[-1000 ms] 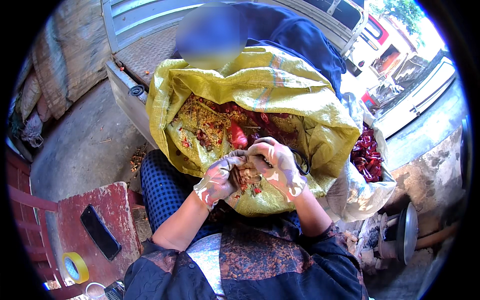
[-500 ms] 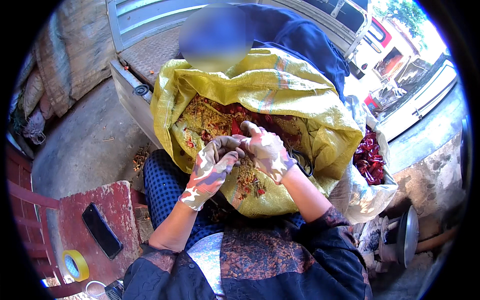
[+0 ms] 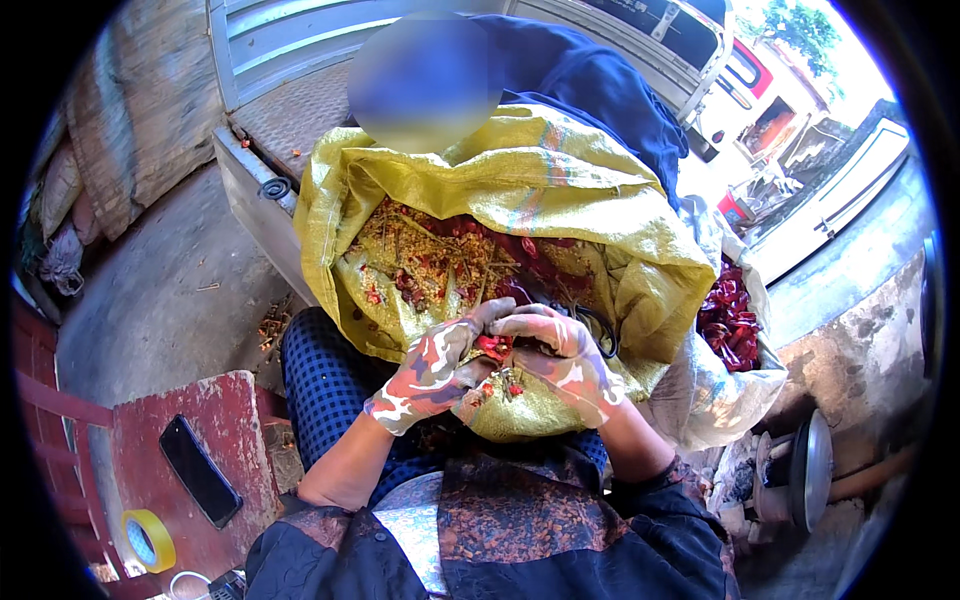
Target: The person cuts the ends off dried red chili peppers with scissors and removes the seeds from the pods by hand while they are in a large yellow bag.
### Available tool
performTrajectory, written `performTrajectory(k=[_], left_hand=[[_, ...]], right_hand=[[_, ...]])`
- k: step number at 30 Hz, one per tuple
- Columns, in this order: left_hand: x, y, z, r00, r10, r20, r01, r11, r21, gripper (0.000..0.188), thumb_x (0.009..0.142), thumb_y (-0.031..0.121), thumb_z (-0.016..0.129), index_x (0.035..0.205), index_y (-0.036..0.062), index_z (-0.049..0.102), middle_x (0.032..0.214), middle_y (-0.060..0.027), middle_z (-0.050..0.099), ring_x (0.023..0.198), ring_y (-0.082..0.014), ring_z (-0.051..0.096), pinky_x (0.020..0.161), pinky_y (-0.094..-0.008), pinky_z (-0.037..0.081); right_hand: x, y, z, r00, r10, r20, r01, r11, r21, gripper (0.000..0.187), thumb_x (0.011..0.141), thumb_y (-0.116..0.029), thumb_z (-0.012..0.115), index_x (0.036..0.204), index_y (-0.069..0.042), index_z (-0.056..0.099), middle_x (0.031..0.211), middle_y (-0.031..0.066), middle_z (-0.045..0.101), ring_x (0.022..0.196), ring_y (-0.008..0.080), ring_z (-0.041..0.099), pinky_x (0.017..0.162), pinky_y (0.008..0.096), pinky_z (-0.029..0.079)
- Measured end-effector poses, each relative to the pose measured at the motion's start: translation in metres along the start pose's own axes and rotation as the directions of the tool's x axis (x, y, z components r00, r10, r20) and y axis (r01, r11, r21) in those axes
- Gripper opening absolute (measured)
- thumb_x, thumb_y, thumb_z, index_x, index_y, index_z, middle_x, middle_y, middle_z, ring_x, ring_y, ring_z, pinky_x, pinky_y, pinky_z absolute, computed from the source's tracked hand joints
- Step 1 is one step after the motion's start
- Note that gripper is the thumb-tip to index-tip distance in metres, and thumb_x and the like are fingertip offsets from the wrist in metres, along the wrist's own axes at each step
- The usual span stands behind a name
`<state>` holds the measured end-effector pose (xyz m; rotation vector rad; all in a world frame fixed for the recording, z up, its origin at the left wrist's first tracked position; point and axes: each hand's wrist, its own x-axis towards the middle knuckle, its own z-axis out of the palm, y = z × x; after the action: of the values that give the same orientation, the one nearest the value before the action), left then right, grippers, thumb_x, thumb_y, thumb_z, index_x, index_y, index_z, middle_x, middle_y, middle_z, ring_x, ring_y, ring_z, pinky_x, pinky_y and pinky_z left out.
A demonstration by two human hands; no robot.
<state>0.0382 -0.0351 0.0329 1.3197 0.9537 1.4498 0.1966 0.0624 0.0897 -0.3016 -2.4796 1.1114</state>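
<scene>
A red pod (image 3: 494, 347) sits between the two gloved hands, over the near lip of a yellow sack (image 3: 560, 180). The left hand (image 3: 435, 365) pinches it; the right hand (image 3: 575, 362) bends its fingers over the top, its thumb hidden, so I cannot tell how firmly it grips. Both gloves are thin, patterned in grey, pink and white.

From the pod, the sack's mouth gapes between 10 and 2 o'clock, leaving room beyond the fingertips; its rim is crinkled, shiny woven plastic. Inside lies a crumbly yellow seed litter (image 3: 430, 262) with dark red flakes and thin stalks. A black loop (image 3: 605, 335) rests at 3 o'clock, close by the right hand.

Farther out at 3 o'clock, a white sack (image 3: 690, 410) bulges with glossy, wrinkled red pods (image 3: 730, 320). Toward 8 o'clock, past the chequered cloth over the knee (image 3: 325, 385), a chipped red bench (image 3: 240, 420) carries a flat black phone (image 3: 200, 470).

Half a second ago the hands were higher and the red showed beyond the fingertips; now they are nearer the lap, with red between them.
</scene>
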Motion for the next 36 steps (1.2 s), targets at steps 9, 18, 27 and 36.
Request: performTrajectory(k=[9,18,27,36], left_hand=[[0.001,-0.039,0.000,0.996,0.053,-0.067,-0.047,0.995,0.092,0.040,0.079,0.006,0.056,0.118,-0.0007,0.050,0.105,-0.0045,0.057,0.095,-0.0100,0.052,0.088,-0.0246,0.041],[0.006,-0.025,0.006,0.979,-0.162,-0.121,0.100,0.909,-0.405,0.045,0.074,-0.010,0.044,0.117,0.0014,0.051,0.093,0.0010,0.055,0.060,-0.0005,0.035,0.051,-0.0124,0.029],[0.010,-0.038,0.004,0.976,-0.104,-0.191,0.008,0.894,-0.448,0.044,0.074,-0.007,0.044,0.116,0.0023,0.052,0.085,0.0053,0.051,0.058,-0.0002,0.031,0.051,-0.0119,0.026],[0.010,-0.021,-0.001,0.931,0.304,-0.201,-0.192,0.879,0.437,0.035,0.073,0.001,0.047,0.107,0.0015,0.057,0.092,-0.0074,0.056,0.074,-0.0169,0.051,0.069,-0.0263,0.043]], right_hand=[[-0.054,0.040,-0.048,0.880,0.441,-0.176,-0.415,0.533,-0.737,0.040,0.076,-0.020,0.065,0.109,-0.002,0.053,0.094,0.0199,0.061,0.088,0.0357,0.061,0.076,0.0402,0.049],[-0.058,0.051,-0.074,0.850,0.513,-0.120,-0.367,0.412,-0.834,0.030,0.068,-0.017,0.064,0.092,-0.003,0.055,0.075,0.0183,0.062,0.075,0.0349,0.062,0.068,0.0403,0.050],[-0.083,0.013,-0.061,0.901,0.428,-0.068,-0.426,0.847,-0.319,0.043,0.069,-0.018,0.073,0.105,-0.002,0.056,0.078,0.0147,0.061,0.071,0.0253,0.061,0.068,0.0328,0.047],[-0.061,-0.037,-0.046,0.933,0.356,-0.059,-0.276,0.600,-0.751,0.042,0.067,-0.038,0.076,0.090,-0.007,0.059,0.075,0.0138,0.062,0.071,0.0337,0.061,0.060,0.0381,0.048]])
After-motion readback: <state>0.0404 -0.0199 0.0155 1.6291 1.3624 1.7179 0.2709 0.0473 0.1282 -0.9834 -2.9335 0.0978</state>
